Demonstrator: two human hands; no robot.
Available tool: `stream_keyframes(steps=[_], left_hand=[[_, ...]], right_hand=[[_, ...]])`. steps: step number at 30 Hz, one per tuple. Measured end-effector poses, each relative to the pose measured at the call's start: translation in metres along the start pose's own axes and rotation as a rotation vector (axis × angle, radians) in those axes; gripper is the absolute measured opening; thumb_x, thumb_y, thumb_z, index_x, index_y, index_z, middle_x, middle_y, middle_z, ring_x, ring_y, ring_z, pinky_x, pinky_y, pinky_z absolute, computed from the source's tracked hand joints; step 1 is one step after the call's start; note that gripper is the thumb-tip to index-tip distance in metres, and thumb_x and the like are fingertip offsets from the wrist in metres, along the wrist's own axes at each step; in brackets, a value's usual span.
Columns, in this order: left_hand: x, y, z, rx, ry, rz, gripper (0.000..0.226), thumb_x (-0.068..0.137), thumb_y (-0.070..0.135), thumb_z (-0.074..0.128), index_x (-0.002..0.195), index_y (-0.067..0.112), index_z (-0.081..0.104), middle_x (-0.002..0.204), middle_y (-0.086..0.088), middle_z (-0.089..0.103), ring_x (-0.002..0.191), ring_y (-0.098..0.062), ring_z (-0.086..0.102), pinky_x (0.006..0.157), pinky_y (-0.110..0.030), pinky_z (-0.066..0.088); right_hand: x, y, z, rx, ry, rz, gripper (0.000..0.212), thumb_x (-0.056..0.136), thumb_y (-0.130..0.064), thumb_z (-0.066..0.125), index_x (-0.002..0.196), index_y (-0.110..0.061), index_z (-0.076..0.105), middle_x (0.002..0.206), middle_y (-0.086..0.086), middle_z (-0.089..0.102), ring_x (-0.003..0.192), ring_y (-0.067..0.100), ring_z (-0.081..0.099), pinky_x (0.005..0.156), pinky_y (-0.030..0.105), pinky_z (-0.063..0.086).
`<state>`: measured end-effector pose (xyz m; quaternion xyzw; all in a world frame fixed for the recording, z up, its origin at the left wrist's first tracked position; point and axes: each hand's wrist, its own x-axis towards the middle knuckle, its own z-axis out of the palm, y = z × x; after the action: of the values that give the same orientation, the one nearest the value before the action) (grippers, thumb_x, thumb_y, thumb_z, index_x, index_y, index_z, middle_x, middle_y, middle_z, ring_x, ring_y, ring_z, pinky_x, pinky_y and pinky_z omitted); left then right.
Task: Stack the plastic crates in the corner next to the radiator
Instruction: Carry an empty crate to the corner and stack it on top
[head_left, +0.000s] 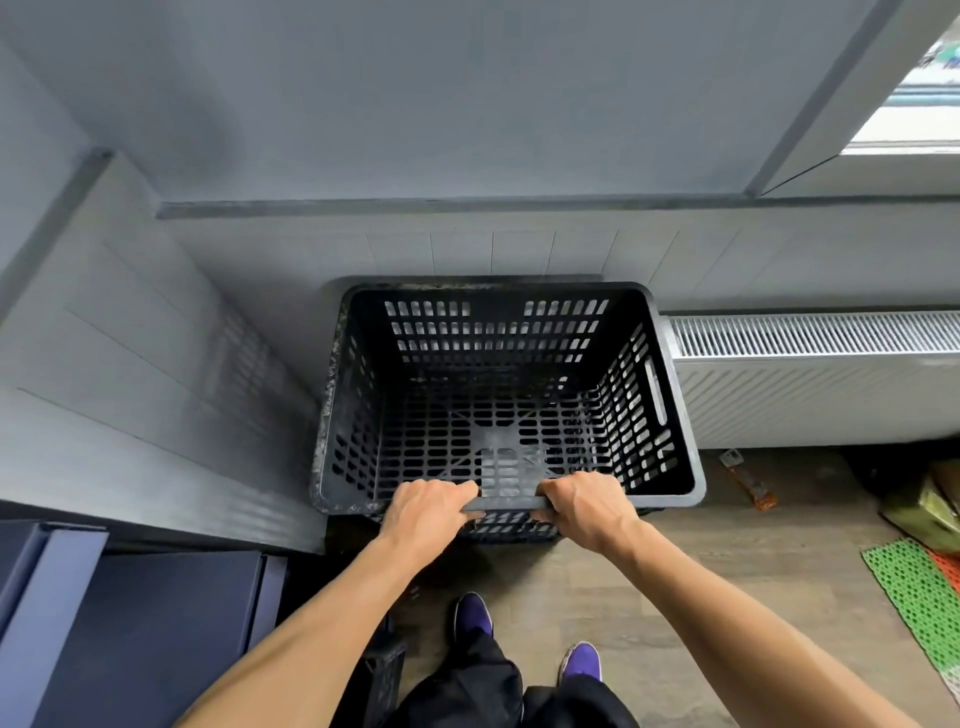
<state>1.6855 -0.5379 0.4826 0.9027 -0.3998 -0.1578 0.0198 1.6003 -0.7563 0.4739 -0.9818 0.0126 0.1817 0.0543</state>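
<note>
A black perforated plastic crate (670, 395) stands in the corner against the grey wall, its right side close to the white radiator (815, 374). It sits on top of another black crate (511, 531), of which only a strip shows under the near rim. My left hand (428, 512) and my right hand (584, 506) both grip the near rim of the top crate, side by side near its middle. The crate is empty inside.
Dark blue furniture (140, 623) stands at the lower left. A small black crate-like object (382, 670) sits by my left foot. On the wooden floor to the right lie a green mesh mat (914, 597), a small tool (748, 480) and bags (930, 506).
</note>
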Motion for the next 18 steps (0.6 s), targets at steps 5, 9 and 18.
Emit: stream_keyframes(steps=[5, 9, 18], left_hand=[[-0.010, 0.003, 0.002, -0.017, 0.038, -0.003, 0.029, 0.097, 0.052, 0.045, 0.094, 0.023, 0.048, 0.086, 0.004, 0.064, 0.080, -0.020, 0.062, 0.064, -0.033, 0.040], [-0.004, -0.005, 0.005, 0.020, 0.042, 0.079, 0.024, 0.096, 0.047, 0.053, 0.102, 0.024, 0.049, 0.085, 0.005, 0.062, 0.081, -0.019, 0.065, 0.064, -0.035, 0.050], [0.000, -0.007, 0.009, 0.073, 0.114, 0.048, 0.036, 0.093, 0.058, 0.047, 0.101, 0.023, 0.054, 0.082, 0.006, 0.062, 0.076, -0.018, 0.064, 0.061, -0.032, 0.041]], right_hand=[[-0.006, -0.001, 0.006, -0.023, 0.025, -0.012, 0.031, 0.096, -0.050, 0.048, 0.099, -0.022, 0.061, 0.087, 0.002, 0.071, 0.080, 0.028, 0.069, 0.067, 0.036, 0.053], [-0.009, -0.001, 0.006, -0.024, 0.059, 0.019, 0.033, 0.095, -0.052, 0.048, 0.102, -0.022, 0.060, 0.091, 0.002, 0.072, 0.085, 0.029, 0.069, 0.065, 0.034, 0.047], [-0.023, 0.021, 0.002, -0.023, 0.107, 0.026, 0.039, 0.095, -0.057, 0.046, 0.095, -0.020, 0.055, 0.086, -0.001, 0.070, 0.080, 0.025, 0.069, 0.062, 0.035, 0.048]])
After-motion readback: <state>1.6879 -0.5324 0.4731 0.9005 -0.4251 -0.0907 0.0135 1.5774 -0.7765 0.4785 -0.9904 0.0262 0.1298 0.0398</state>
